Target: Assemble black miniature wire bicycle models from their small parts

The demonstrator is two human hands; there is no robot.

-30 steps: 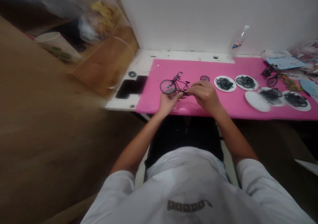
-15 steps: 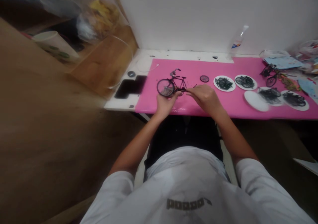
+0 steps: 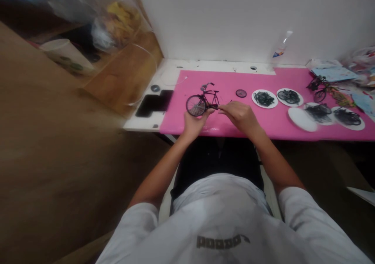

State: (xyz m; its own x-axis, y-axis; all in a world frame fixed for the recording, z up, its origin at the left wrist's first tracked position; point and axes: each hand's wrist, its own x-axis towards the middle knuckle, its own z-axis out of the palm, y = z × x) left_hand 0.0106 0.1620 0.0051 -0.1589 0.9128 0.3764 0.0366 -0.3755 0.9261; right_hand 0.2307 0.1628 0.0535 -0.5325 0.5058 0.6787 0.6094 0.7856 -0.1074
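A small black model bicycle (image 3: 207, 98) stands upright over the pink mat, its spoked front wheel to the left; no wheel shows at its rear. My left hand (image 3: 194, 124) is closed on its lower frame, just behind the front wheel. With fingers pinched at the rear end of the frame, my right hand (image 3: 239, 115) grips the bicycle from the right; any small part between those fingertips is too small to make out. A loose black wheel (image 3: 241, 93) lies flat on the mat, above my right hand.
Several white plates with dark parts, one of them a plate of green-black pieces (image 3: 264, 99), lie to the right. Another model bicycle (image 3: 320, 94) stands beyond them. Black phone-like slabs (image 3: 154, 103) lie at the left. A clear bottle (image 3: 281, 47) is at the wall.
The front of the bicycle has shifted very slightly right and down in view. Both hands keep nearly the same place and hold.
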